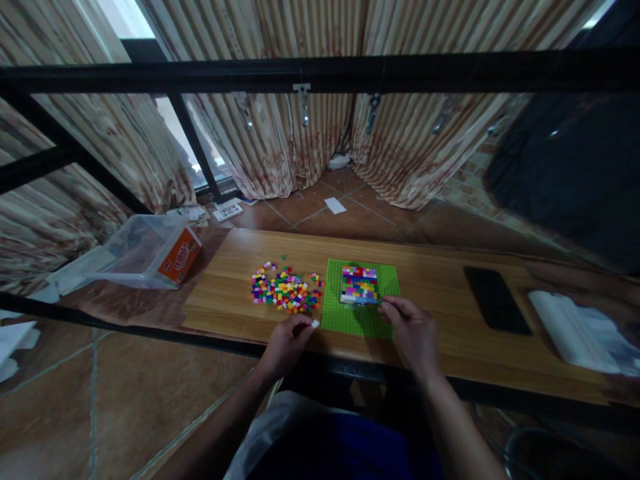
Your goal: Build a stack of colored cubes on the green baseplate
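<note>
A green baseplate (pixel 335 317) lies flat on the wooden board, bearing a block of multicoloured toy bricks (pixel 359 283) packed in rows. My right hand (pixel 414 328) is closed in a pinch at the near right corner of that block; its fingertips hide what they hold, if anything. Between the thumb and finger of my left hand (pixel 289 341) is a small white toy brick (pixel 315 324), just off the near left corner of the baseplate. Beyond this hand spreads a loose pile of coloured bricks (pixel 287 291).
A black phone (pixel 497 300) and a white plastic packet (pixel 570 330) lie at the right of the wooden board (pixel 435 267). At the left stands a clear plastic box (pixel 145 250) with an orange label. A black metal bar (pixel 320 75) crosses in front of the curtains.
</note>
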Available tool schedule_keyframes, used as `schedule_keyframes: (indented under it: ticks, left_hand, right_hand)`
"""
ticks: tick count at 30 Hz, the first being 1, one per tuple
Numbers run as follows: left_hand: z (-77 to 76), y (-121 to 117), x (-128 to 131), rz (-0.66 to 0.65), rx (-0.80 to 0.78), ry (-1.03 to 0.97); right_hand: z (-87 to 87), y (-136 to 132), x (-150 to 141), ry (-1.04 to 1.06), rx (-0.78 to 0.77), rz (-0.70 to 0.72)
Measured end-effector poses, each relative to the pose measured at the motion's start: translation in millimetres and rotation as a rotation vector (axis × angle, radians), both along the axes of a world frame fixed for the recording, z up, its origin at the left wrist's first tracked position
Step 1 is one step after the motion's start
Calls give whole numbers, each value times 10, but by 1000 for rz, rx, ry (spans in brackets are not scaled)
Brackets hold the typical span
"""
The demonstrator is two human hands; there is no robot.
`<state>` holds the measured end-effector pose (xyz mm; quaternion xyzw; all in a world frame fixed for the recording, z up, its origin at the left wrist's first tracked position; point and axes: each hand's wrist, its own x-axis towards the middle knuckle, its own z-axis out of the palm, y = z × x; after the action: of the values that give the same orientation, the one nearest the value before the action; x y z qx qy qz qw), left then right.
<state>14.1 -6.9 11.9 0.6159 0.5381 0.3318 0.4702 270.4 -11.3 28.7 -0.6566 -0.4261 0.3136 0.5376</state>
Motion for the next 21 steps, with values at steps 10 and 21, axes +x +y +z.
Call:
schedule_keyframes:
  ticks: [10, 21]
  left_hand:
    - [-4, -16, 8, -35, 79, 45]
    - [6, -30, 25, -25, 75, 36]
  right_hand:
    - [-266, 286, -148, 19, 163, -155]
    - [-400, 351, -264, 166, 171, -296]
